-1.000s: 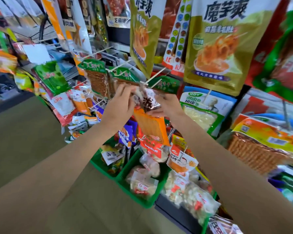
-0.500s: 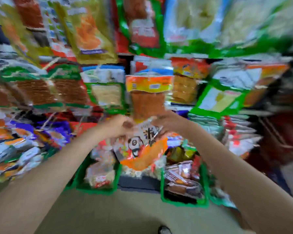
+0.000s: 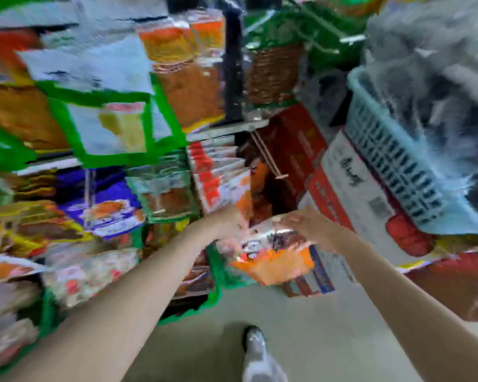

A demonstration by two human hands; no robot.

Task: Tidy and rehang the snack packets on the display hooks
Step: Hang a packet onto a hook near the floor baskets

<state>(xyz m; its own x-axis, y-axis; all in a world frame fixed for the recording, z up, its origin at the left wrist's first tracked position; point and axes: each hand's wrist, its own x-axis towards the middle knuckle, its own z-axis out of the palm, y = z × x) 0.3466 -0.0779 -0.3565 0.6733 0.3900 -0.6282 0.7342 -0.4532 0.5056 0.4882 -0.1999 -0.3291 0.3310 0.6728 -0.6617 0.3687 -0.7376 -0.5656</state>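
Observation:
The view is heavily blurred by motion. I hold an orange and clear snack packet [image 3: 273, 257] between both hands, low in front of the display. My left hand [image 3: 229, 220] grips its upper left corner and my right hand [image 3: 304, 223] holds its top right edge. Just above the hands hangs a row of red and white packets [image 3: 215, 175] on a hook. A bare thin hook [image 3: 268, 158] sticks out to their right. More packets, green-framed [image 3: 108, 128] and orange [image 3: 188, 95], hang higher up on the left.
Green bins [image 3: 213, 296] of loose packets stand on the floor under the display. A red and white carton [image 3: 356, 188] carries a pale blue basket [image 3: 392, 161] at the right. My shoe [image 3: 255, 343] stands on the pale floor below.
The view has swung right and downward. Both hands have carried the orange packet away from the upper hook at the left, down toward the right end of the display.

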